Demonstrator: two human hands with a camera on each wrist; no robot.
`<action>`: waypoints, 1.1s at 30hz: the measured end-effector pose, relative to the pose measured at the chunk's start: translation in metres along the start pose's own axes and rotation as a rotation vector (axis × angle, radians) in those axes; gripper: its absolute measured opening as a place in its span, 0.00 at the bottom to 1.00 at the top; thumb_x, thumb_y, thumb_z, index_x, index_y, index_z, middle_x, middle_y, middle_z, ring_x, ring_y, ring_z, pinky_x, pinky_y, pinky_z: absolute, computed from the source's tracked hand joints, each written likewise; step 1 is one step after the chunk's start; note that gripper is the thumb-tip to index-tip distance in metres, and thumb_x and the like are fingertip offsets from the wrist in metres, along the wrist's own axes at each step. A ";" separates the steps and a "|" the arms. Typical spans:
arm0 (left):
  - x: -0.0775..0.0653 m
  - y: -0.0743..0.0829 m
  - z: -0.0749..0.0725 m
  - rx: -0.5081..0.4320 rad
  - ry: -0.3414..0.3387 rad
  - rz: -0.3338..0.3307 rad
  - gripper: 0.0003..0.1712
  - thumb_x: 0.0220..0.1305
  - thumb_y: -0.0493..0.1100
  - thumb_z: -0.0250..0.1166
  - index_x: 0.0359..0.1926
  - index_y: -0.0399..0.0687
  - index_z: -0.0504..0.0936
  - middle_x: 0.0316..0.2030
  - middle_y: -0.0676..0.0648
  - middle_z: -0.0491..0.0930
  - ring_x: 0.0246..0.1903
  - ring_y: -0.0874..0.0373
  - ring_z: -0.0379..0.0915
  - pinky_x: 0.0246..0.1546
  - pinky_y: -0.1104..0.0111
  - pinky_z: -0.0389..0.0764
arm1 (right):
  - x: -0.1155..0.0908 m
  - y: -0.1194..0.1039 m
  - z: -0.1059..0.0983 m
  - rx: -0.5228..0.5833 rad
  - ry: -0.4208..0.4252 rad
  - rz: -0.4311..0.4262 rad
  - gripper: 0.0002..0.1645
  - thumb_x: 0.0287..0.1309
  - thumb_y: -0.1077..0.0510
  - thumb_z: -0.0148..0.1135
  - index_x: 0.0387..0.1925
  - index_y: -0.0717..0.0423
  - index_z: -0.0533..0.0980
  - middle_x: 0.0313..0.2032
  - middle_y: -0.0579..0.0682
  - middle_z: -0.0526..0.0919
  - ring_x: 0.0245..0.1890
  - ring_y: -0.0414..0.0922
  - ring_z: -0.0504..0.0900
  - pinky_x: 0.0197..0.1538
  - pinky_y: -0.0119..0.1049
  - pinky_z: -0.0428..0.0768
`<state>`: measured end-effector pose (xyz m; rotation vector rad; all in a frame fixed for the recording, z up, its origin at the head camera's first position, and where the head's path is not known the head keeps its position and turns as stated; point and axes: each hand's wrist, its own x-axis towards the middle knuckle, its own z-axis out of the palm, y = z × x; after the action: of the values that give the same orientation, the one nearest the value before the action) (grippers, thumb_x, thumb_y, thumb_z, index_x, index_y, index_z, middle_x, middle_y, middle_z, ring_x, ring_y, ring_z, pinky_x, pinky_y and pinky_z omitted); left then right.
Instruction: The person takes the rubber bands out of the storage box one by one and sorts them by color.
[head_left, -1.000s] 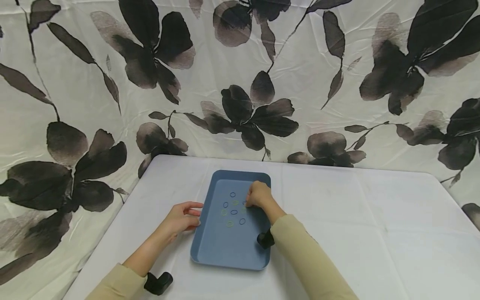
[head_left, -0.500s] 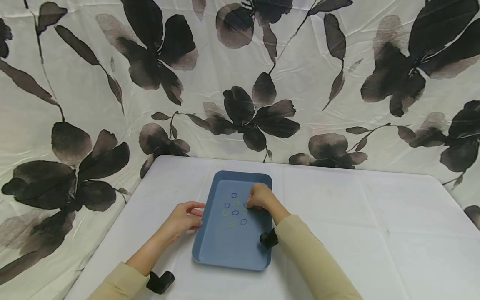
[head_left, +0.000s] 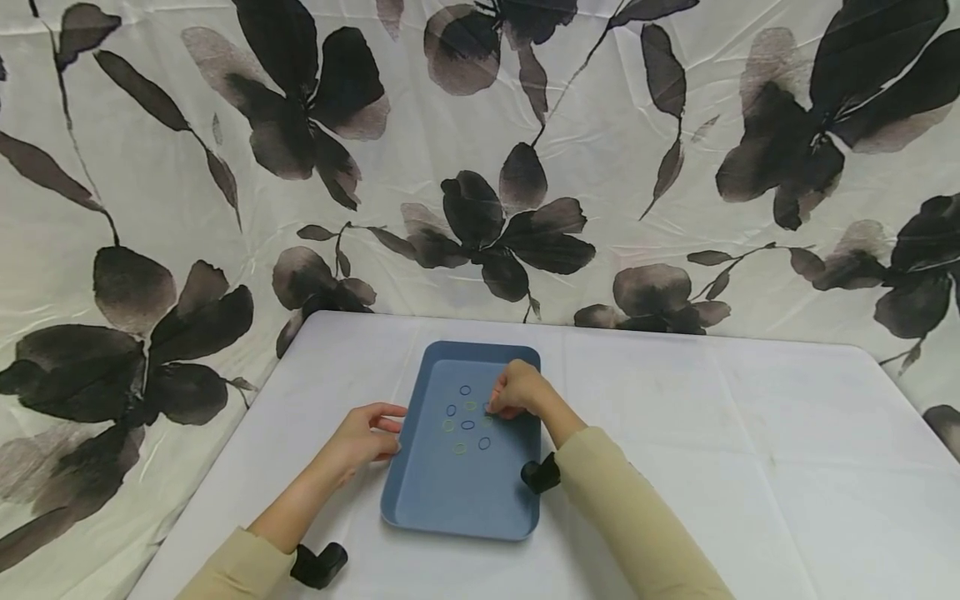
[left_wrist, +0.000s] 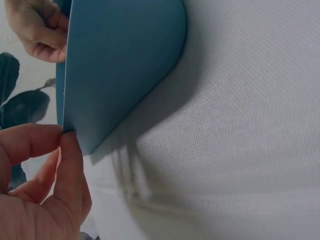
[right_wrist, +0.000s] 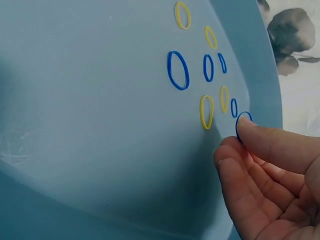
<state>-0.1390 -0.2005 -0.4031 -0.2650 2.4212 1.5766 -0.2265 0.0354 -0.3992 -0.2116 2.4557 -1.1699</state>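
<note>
My right hand is over the right side of a blue tray. In the right wrist view its thumb and a finger pinch a small blue rubber band, held partly upright near the tray's surface. Beside it on the tray lie other blue rubber bands and yellow rubber bands, loosely grouped and apart from one another. My left hand is at the tray's left edge. The left wrist view shows its thumb and finger pinching the rim, the other fingers below.
A white cloth covers the table under the tray. Behind it hangs a white curtain printed with dark flowers. A black wrist-camera mount sits on the left wrist, another mount on the right.
The right hand shifts and turns slightly over the same spot, the fingers now showing more. The left hand stays on the rim, and the bands on the tray keep their places.
</note>
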 end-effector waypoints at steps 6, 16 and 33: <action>-0.001 0.000 -0.001 -0.002 -0.018 0.007 0.31 0.45 0.22 0.59 0.56 0.30 0.71 0.41 0.35 0.74 0.30 0.56 0.75 0.32 0.64 0.80 | 0.001 -0.001 -0.002 0.048 -0.023 -0.009 0.06 0.44 0.68 0.70 0.20 0.64 0.79 0.18 0.50 0.79 0.18 0.40 0.78 0.27 0.32 0.80; 0.000 -0.001 -0.002 0.004 -0.023 0.014 0.30 0.47 0.22 0.60 0.56 0.30 0.71 0.40 0.35 0.74 0.30 0.55 0.75 0.31 0.64 0.80 | -0.003 -0.010 -0.008 0.176 -0.109 -0.014 0.06 0.47 0.69 0.67 0.21 0.63 0.79 0.21 0.52 0.81 0.21 0.42 0.80 0.30 0.33 0.81; -0.002 0.002 -0.002 -0.017 -0.027 0.036 0.30 0.47 0.21 0.58 0.56 0.29 0.71 0.41 0.35 0.74 0.30 0.54 0.75 0.31 0.64 0.79 | -0.015 -0.008 -0.020 0.224 -0.108 -0.086 0.04 0.49 0.69 0.66 0.30 0.68 0.80 0.22 0.50 0.82 0.23 0.41 0.80 0.33 0.35 0.81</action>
<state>-0.1377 -0.2016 -0.4002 -0.2029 2.4056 1.6061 -0.2219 0.0489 -0.3779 -0.3082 2.2211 -1.4194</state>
